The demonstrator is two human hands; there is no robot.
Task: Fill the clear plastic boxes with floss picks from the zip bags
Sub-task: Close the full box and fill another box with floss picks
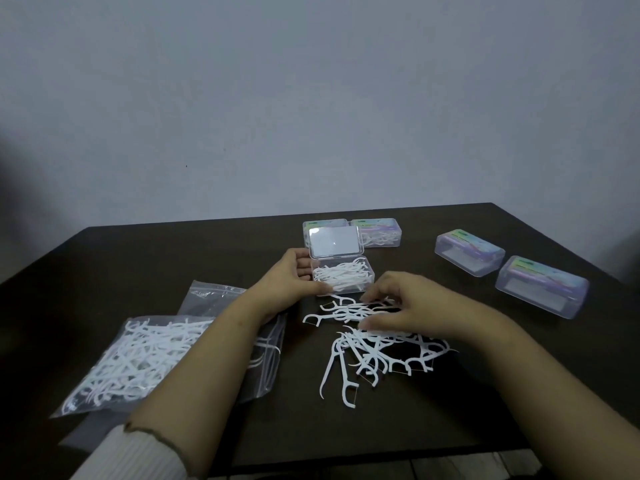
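Steadying an open clear plastic box (343, 277) with the left hand (289, 277), a person works at a dark wooden table (173, 251) set against a pale wall (311, 98). The left thumb and fingers curl round the box's left end; its hinged lid (335, 245) stands up behind it, and white floss picks fill most of the base.

Just in front of the open box, the right hand (412, 308) reaches palm-down into a loose pile of floss picks (374, 344) scattered on the tabletop, fingers bent onto the nearest picks; whether they have actually closed on any cannot be told.

Left of the open box and nearer the camera lies a zip bag (138, 358) packed with floss picks, with a second, nearly empty zip bag (263, 351) partly under the left forearm. A white ribbed sleeve cuff (138, 452) shows on that arm.

Behind the open box stand two closed boxes (377, 232) with coloured labels, picks visible inside the right-hand one. Well to the right of the open box sit two more closed labelled boxes (505, 271), one beyond the other, near the table's right edge.
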